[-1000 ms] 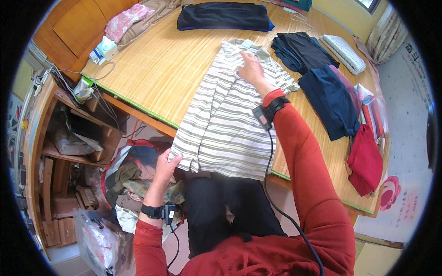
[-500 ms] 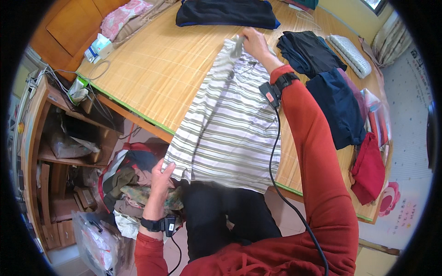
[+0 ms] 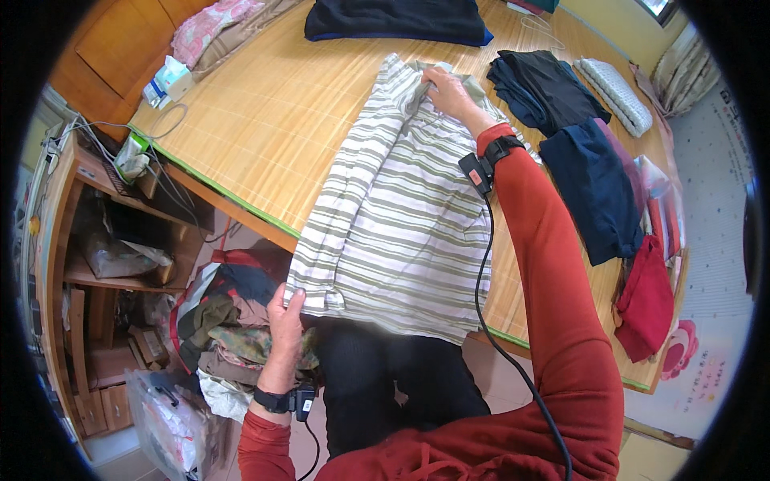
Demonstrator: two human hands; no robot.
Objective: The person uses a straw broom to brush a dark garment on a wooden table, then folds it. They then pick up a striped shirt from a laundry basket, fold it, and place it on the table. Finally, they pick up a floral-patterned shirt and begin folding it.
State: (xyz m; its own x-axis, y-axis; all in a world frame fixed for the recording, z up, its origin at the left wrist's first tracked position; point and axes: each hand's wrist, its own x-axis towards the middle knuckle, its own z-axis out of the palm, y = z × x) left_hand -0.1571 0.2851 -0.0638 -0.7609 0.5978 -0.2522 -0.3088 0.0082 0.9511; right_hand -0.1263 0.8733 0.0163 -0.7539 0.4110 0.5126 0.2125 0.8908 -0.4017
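A striped collared shirt (image 3: 409, 216) in white, pale pink and olive grey lies on the bamboo mat, its collar away from me and its hem hanging over the near edge above my knees. Its left side is folded inward in a long strip. My left hand (image 3: 284, 321) pinches the lower left corner of the hem, thumb on top. At the far end, my right hand (image 3: 451, 94) holds the shirt by the collar, fingertips partly hidden in the cloth.
Folded dark clothes (image 3: 549, 92), navy cloth (image 3: 589, 188) and a red garment (image 3: 644, 301) line the right side. A folded black garment (image 3: 393, 20) lies at the far edge. Below left stand an open bag of clothes (image 3: 233, 321) and a wooden shelf (image 3: 96, 280).
The shirt's left strip now lies flatter, and the collar has spread out under my right hand. My left hand stays at the hem corner, shifted only slightly.
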